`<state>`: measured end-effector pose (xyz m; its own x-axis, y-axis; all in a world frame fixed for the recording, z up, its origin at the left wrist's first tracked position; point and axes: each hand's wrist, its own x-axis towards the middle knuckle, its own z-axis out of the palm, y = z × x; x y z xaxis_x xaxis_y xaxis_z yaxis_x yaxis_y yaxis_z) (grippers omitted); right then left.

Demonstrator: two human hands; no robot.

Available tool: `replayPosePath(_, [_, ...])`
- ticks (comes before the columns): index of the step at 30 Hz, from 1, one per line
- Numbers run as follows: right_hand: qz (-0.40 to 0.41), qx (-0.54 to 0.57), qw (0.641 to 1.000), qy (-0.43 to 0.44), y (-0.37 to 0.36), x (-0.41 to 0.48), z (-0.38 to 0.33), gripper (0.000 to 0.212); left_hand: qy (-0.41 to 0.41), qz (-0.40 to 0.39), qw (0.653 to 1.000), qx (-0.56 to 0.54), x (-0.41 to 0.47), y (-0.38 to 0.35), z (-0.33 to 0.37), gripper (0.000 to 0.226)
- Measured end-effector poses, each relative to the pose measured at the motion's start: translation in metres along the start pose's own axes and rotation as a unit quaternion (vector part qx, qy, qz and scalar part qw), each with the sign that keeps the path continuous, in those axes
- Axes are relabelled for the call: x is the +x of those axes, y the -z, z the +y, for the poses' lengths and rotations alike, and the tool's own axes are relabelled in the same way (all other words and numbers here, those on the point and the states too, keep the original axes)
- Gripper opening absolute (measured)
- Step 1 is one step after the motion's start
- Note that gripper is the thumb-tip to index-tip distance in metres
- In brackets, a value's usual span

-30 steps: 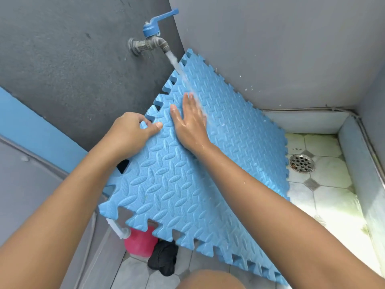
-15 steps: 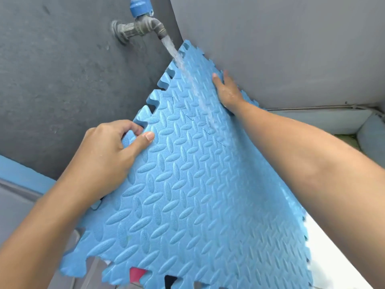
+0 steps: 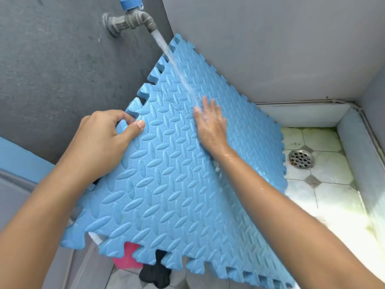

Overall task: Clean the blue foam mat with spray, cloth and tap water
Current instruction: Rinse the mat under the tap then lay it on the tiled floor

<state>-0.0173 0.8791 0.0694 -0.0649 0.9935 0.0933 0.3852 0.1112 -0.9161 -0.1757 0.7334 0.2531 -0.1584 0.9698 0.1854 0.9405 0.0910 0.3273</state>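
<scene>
The blue foam mat [image 3: 166, 184], with an embossed pattern and jigsaw edges, is held tilted under a grey wall tap [image 3: 133, 19] with a blue handle. Water [image 3: 173, 59] runs from the tap down the mat's upper part. My left hand [image 3: 102, 140] grips the mat's left edge, thumb on top. My right hand [image 3: 210, 126] lies flat and wet on the mat's face, fingers spread, right where the stream lands. No cloth or spray bottle is identifiable.
A tiled wash floor [image 3: 325, 184] with a round metal drain [image 3: 301, 159] lies at the right, bounded by a low kerb [image 3: 358, 151]. Below the mat's near edge peek a pink item [image 3: 127, 259] and a black item [image 3: 156, 276]. Grey walls stand close behind.
My right hand has slid down from the mat's upper right edge to the middle, under the water stream. The view has dropped, so the drain shows again. The left hand keeps its grip.
</scene>
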Motion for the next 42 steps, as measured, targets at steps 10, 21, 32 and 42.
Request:
replayPosePath(10, [-0.013,-0.045,0.998,0.029,0.001,-0.178,0.071,0.066,0.026,0.007,1.0,-0.015,-0.003,-0.003,0.004,0.033])
replayPosePath(21, [0.086,0.033,0.994,-0.065,0.103,-0.049,0.066,0.037,0.041,-0.012,0.999,-0.032,-0.005,0.0,0.004,0.032])
replayPosePath(32, [-0.111,0.07,0.99,0.054,0.116,0.102,-0.229,0.055,0.057,-0.021,0.995,-0.077,-0.005,0.008,0.007,0.026])
replayPosePath(42, [-0.129,0.093,0.986,0.044,0.102,0.127,-0.224,0.042,0.056,-0.052,0.993,-0.093,-0.002,0.003,-0.003,0.033])
